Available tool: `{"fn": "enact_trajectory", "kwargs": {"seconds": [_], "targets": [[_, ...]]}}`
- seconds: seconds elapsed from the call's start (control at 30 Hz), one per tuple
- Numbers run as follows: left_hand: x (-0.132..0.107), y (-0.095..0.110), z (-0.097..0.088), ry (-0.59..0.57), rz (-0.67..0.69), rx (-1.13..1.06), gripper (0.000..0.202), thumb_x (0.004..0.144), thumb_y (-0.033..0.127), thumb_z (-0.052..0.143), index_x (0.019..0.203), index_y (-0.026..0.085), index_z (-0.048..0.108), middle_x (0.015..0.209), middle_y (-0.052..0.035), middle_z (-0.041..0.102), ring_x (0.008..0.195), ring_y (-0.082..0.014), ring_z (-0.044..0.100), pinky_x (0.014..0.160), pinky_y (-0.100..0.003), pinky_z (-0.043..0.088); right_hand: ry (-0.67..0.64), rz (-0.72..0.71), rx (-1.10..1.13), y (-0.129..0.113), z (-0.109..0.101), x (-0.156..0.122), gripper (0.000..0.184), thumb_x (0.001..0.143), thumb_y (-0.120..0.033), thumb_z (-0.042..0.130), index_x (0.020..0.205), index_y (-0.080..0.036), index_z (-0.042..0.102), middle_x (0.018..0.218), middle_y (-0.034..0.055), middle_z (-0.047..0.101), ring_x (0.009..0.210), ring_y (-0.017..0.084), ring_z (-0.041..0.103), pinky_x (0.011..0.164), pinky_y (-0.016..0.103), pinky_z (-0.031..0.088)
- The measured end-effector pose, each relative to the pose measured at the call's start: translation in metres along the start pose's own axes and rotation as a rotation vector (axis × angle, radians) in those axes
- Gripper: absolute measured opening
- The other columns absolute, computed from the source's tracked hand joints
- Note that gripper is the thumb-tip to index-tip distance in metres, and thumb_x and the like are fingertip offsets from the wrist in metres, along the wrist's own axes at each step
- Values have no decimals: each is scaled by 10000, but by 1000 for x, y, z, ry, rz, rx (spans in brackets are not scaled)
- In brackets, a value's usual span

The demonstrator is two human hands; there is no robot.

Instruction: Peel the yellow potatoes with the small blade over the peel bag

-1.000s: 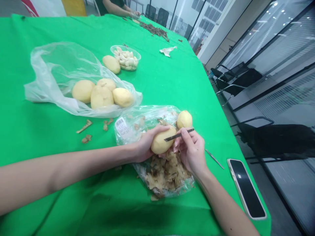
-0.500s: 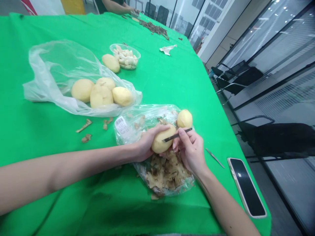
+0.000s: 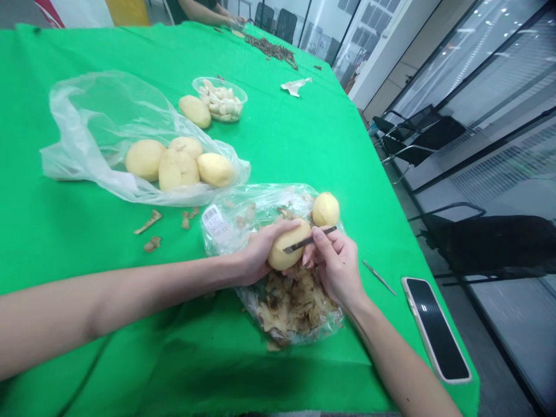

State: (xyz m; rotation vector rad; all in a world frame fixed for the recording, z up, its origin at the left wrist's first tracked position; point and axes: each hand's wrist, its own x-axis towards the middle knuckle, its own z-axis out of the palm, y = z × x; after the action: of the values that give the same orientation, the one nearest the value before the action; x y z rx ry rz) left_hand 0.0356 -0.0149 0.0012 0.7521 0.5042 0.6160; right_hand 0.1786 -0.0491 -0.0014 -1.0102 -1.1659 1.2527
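Observation:
My left hand (image 3: 258,252) is wrapped round a peeled potato (image 3: 282,252), thumb along its top. Pinched in my right hand (image 3: 339,263) is a slim dark knife-like tool (image 3: 307,240), its slanted tip on the potato's face. Under both hands lies a clear plastic bag (image 3: 237,202) with a heap of brown peelings (image 3: 295,307). Another peeled potato (image 3: 325,209) rests at the bag's far right edge, just beyond my right hand. A thin metal tool (image 3: 379,278) lies on the green cloth to the right.
Several peeled potatoes (image 3: 178,168) lie in a translucent bag (image 3: 82,127). One more potato (image 3: 194,112) touches a clear bowl (image 3: 238,95) of pale cloves. A phone (image 3: 436,330) lies at the right edge. Crumpled tissue (image 3: 296,87) and dark scraps (image 3: 271,51) are farther back, near another person's arm (image 3: 202,13).
The dark tool's tip has slid slightly left and down across the potato, with my right hand shifting a little left. My left hand keeps its hold.

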Motion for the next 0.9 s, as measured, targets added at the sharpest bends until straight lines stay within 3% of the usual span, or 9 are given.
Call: {"fn": "enact_trajectory", "kwargs": {"seconds": [0.27, 0.43, 0.67, 0.9], "targets": [[0, 0, -3, -6, -1, -47, 402, 867, 479, 485, 708, 124, 589, 619, -47, 587, 526, -129, 523, 381, -188, 356, 87, 11, 9, -1, 3, 1, 273, 893, -418, 608, 746, -191, 567, 488, -26, 614, 426, 118, 575, 397, 217, 429], [1, -1, -3, -36, 15, -28, 455, 875, 493, 469, 667, 112, 607, 593, -52, 587, 499, -117, 514, 389, -191, 364, 28, -45, -50, 1, 0, -1, 246, 922, -395, 581, 779, -194, 583, 517, -27, 626, 458, 114, 584, 435, 218, 449], [2, -1, -4, -64, 42, -12, 515, 883, 495, 436, 573, 116, 595, 539, -59, 571, 454, -115, 512, 388, -200, 370, -4, -130, -215, -9, 5, -3, 307, 919, -386, 589, 689, -183, 598, 506, -25, 603, 457, 98, 548, 489, 217, 477], [2, -1, -5, -20, 6, -73, 412, 866, 492, 489, 718, 134, 630, 620, -61, 606, 522, -140, 543, 381, -197, 371, 55, -56, -45, 1, 0, -1, 251, 936, -395, 559, 779, -199, 567, 510, -40, 600, 431, 105, 543, 439, 219, 447]]}}
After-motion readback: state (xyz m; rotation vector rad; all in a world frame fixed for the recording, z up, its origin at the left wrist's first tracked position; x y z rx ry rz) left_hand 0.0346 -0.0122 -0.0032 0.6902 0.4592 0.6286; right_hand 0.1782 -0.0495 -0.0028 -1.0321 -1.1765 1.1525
